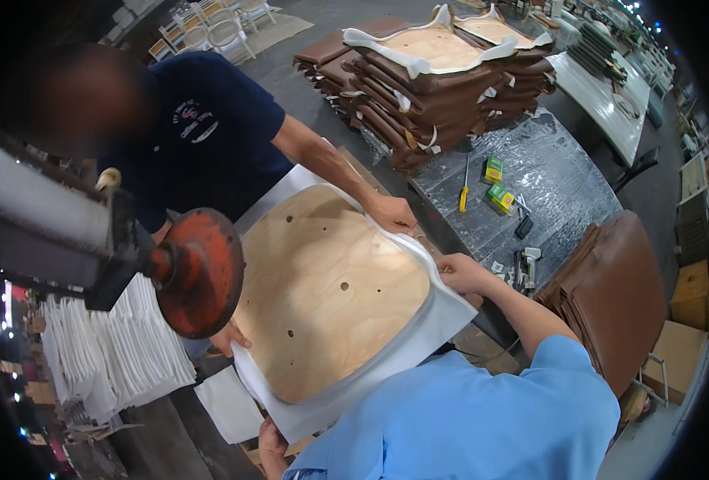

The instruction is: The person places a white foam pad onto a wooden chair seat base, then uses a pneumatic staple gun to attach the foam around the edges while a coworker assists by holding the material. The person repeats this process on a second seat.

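A rounded plywood board [322,296] with several drilled holes lies flat on a larger white padding sheet [450,316], whose edges stick out around it. My right hand [460,274] grips the padding's edge at the board's right side. Down at the near corner, my left hand [271,442] holds the padding's edge, its fingers partly hidden underneath. Across from me, a co-worker in a navy shirt has one hand [392,214] on the far edge of the padding and the other hand [228,339] at its left edge.
A red round disc [202,272] on a machine arm hangs at the left, over the padding's edge. White sheets [122,344] are stacked below it. A wrapped table [546,160] bears brown covers [426,104], a yellow-handled screwdriver [464,196] and small boxes [494,169]. More brown covers [610,288] stand at right.
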`<state>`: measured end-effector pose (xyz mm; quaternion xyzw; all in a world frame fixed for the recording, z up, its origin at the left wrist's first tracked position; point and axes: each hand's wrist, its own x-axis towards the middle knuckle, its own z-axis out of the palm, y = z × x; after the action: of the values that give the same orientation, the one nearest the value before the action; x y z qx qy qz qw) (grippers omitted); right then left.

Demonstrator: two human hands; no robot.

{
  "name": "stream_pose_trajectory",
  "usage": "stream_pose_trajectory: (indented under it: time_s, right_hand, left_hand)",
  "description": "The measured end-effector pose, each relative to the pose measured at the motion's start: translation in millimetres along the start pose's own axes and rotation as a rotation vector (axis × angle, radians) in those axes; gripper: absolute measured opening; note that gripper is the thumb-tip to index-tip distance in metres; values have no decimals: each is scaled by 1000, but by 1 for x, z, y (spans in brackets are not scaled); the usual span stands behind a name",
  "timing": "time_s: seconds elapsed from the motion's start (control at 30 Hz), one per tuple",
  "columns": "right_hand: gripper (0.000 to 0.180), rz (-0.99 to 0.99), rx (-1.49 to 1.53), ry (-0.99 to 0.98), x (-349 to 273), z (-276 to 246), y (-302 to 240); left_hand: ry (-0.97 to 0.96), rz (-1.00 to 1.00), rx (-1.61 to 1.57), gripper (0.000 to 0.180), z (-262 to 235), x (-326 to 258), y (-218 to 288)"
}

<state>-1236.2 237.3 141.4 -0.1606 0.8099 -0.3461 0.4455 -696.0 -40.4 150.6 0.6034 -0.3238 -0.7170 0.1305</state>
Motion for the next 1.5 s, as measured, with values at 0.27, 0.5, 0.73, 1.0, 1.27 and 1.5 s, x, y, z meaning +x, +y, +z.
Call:
stream_pose_trajectory:
  time_s: [0.27,0.5,0.73,1.0,1.27,1.5]
  right_hand:
    - [30,-32,-202,172,61,-12,-29]
    - [30,-101,-378,5,70,-19,-56]
    - [30,-257,-428,277,51,3,-60]
    - [28,-272,-500,329,49,3,-57]
    - [28,-249,-544,260,56,-1,-49]
    - [26,-373,-456,235,60,-11,-36]
  left_hand:
    - [89,203,188,32,41,60,74]
    - [66,235,285,31,46,59,78]
    - [99,325,242,27,45,69,60]
    - [728,668,821,25,49,53,62]
    - [-579,1437,1334,76,333,-10,30]
    - [-663,1530,1645,69,405,30,0]
